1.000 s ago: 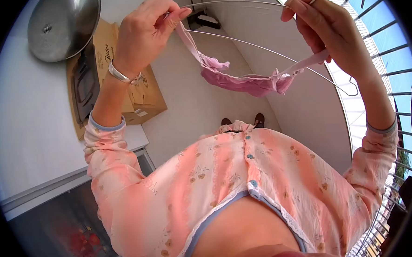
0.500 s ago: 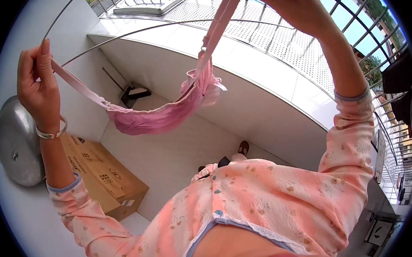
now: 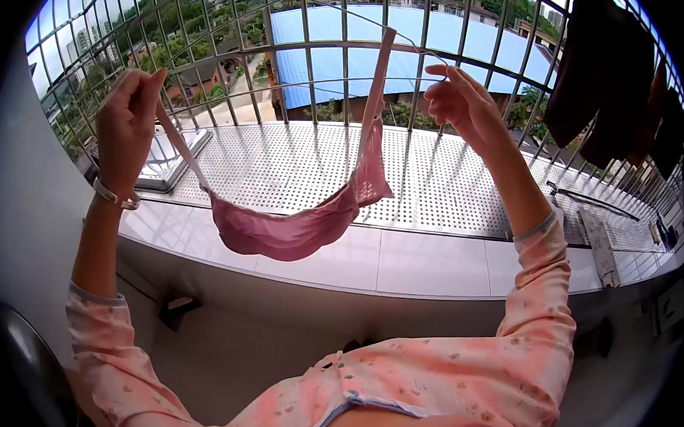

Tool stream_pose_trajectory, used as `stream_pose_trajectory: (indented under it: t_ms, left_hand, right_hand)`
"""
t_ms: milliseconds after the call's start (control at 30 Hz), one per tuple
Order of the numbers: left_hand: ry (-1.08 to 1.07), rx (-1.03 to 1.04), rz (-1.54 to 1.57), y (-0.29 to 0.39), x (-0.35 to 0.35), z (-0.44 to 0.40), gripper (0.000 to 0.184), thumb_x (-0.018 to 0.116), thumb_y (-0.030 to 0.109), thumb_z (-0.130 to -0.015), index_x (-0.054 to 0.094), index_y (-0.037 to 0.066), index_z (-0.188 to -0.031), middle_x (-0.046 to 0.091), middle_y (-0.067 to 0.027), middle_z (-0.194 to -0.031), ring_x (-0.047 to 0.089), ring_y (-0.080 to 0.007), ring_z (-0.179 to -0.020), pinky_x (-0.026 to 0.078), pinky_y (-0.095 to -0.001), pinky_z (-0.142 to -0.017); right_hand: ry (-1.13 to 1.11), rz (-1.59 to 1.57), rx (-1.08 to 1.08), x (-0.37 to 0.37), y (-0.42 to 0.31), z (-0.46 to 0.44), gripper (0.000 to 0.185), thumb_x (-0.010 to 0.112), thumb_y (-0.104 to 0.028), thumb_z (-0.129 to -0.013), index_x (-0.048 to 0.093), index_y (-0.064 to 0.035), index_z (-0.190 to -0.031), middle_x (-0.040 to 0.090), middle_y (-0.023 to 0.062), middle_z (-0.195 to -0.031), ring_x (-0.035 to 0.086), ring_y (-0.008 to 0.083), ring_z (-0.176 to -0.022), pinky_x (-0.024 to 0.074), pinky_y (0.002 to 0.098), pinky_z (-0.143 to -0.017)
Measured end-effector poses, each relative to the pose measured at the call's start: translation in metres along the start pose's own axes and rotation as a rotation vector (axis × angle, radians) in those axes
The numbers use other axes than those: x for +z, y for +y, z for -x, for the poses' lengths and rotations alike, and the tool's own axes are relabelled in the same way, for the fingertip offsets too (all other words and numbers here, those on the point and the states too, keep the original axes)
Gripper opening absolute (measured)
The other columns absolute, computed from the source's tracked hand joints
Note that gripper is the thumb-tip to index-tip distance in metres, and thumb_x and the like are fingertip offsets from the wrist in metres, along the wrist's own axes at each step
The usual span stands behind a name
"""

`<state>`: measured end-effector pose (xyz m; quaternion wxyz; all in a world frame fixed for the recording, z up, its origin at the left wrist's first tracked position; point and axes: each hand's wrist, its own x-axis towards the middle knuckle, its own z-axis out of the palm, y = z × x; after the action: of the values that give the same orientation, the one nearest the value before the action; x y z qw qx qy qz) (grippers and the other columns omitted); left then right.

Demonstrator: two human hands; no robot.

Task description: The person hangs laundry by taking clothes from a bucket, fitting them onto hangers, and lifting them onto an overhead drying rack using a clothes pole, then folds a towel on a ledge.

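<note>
A pink bra [image 3: 289,230] hangs by its straps in front of me, cups down. My left hand [image 3: 127,120] is closed at the upper left, pinching one strap close to the left end of a thin wire hanger [image 3: 343,80]. The other strap [image 3: 381,72] loops over the hanger's sloping right arm. My right hand [image 3: 464,103] is at the hanger's right corner, its fingers curled loosely about the wire, apart from the strap.
A window grille [image 3: 345,51] stands ahead, above a perforated metal ledge [image 3: 277,163] with a white tiled edge [image 3: 429,259]. Dark garments [image 3: 601,68] hang at the right. A framed panel [image 3: 173,160] lies on the ledge's left; a dark rounded object [image 3: 37,369] is at lower left.
The view has tilted up from the floor to the grille. My right hand has left the strap, which now rests over the hanger, and is at the hanger's corner. My left hand still holds its strap.
</note>
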<state>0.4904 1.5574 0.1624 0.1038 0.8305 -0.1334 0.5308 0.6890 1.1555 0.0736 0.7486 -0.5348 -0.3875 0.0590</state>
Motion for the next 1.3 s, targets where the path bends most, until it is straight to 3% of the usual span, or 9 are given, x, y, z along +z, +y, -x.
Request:
stream_pose_trajectory:
  t_ms: [133,267,467,600,733,867,933,1033,1300]
  left_hand:
    - [-0.014,0.001,0.006,0.007,0.094,-0.068,0.03,0.061,0.026,-0.093,0.056,0.005,-0.073,0.045,0.0024,-0.055,0.04,-0.0051,-0.048,0.031,-0.0245,-0.045]
    - [0.056,0.172,0.001,0.012,0.213,-0.17,0.037,0.059,0.036,-0.093,0.058,0.009,-0.068,0.05,-0.0005,-0.05,0.047,-0.0124,-0.044,0.037,-0.0302,-0.045]
    - [0.035,0.329,0.039,-0.033,0.325,-0.29,0.037,0.057,0.043,-0.089,0.07,0.013,-0.072,0.062,-0.0047,-0.055,0.06,-0.018,-0.051,0.046,-0.0337,-0.052]
    - [-0.186,0.093,0.203,-0.003,0.36,-0.324,0.038,0.059,0.046,-0.085,0.073,0.013,-0.074,0.067,-0.0072,-0.064,0.066,-0.0223,-0.063,0.05,-0.0355,-0.062]
    - [-0.169,0.171,0.532,-0.034,0.41,-0.352,0.037,0.06,0.047,-0.082,0.073,0.013,-0.074,0.067,-0.0088,-0.067,0.066,-0.0241,-0.066,0.049,-0.0365,-0.066]
    - [-0.251,0.146,0.596,-0.057,0.44,-0.381,0.038,0.059,0.046,-0.082,0.073,0.012,-0.073,0.066,-0.0085,-0.064,0.064,-0.0239,-0.064,0.049,-0.0372,-0.065]
    - [-0.308,0.13,0.586,-0.063,0.445,-0.392,0.039,0.057,0.046,-0.082,0.073,0.011,-0.072,0.064,-0.008,-0.062,0.063,-0.0235,-0.062,0.048,-0.0377,-0.064]
    - [-0.239,0.154,0.547,-0.067,0.453,-0.41,0.039,0.057,0.045,-0.082,0.072,0.011,-0.071,0.063,-0.0084,-0.06,0.062,-0.024,-0.059,0.048,-0.0384,-0.063]
    - [-0.271,0.127,0.407,-0.056,0.486,-0.44,0.034,0.058,0.038,-0.083,0.067,0.008,-0.069,0.06,-0.0072,-0.058,0.059,-0.0213,-0.056,0.046,-0.0371,-0.057]
  right_hand:
    - [0.265,0.12,0.081,-0.059,0.003,0.005,0.035,0.042,-0.029,-0.101,0.054,-0.0013,-0.117,0.067,0.0133,-0.093,0.067,0.0167,-0.076,0.0549,0.0262,-0.064]
    - [0.356,0.348,0.412,-0.136,0.07,0.057,0.028,0.045,-0.022,-0.099,0.051,-0.0028,-0.118,0.063,0.0098,-0.103,0.065,0.0164,-0.083,0.0535,0.0278,-0.068]
    - [0.474,0.274,0.454,-0.148,0.089,0.121,0.026,0.048,-0.014,-0.095,0.05,0.0001,-0.117,0.061,0.0123,-0.104,0.064,0.0178,-0.079,0.0535,0.0284,-0.063]
    - [0.585,0.236,0.553,-0.172,0.106,0.179,0.022,0.046,-0.015,-0.097,0.054,-0.0006,-0.112,0.063,0.011,-0.095,0.064,0.0163,-0.07,0.0529,0.0275,-0.059]
    - [0.767,0.381,0.611,-0.177,0.13,0.234,0.02,0.051,-0.009,-0.093,0.054,-0.001,-0.112,0.062,0.0096,-0.095,0.063,0.015,-0.07,0.0517,0.0262,-0.058]
    - [0.602,0.952,0.454,-0.161,0.157,0.282,0.024,0.056,-0.001,-0.086,0.055,-0.0006,-0.109,0.059,0.0115,-0.098,0.061,0.0197,-0.077,0.0514,0.0289,-0.064]
    - [0.501,1.208,0.266,-0.147,0.151,0.282,0.03,0.06,0.001,-0.077,0.055,-0.0017,-0.106,0.055,0.0159,-0.103,0.058,0.0328,-0.093,0.0491,0.038,-0.079]
    - [0.481,1.229,0.287,-0.146,0.15,0.276,0.032,0.06,0.001,-0.074,0.055,-0.0019,-0.106,0.053,0.017,-0.108,0.052,0.0356,-0.101,0.0438,0.0426,-0.089]
    - [0.437,1.295,0.265,-0.147,0.141,0.265,0.034,0.061,-0.002,-0.074,0.055,-0.0017,-0.108,0.052,0.0157,-0.109,0.053,0.0346,-0.1,0.0442,0.0422,-0.087]
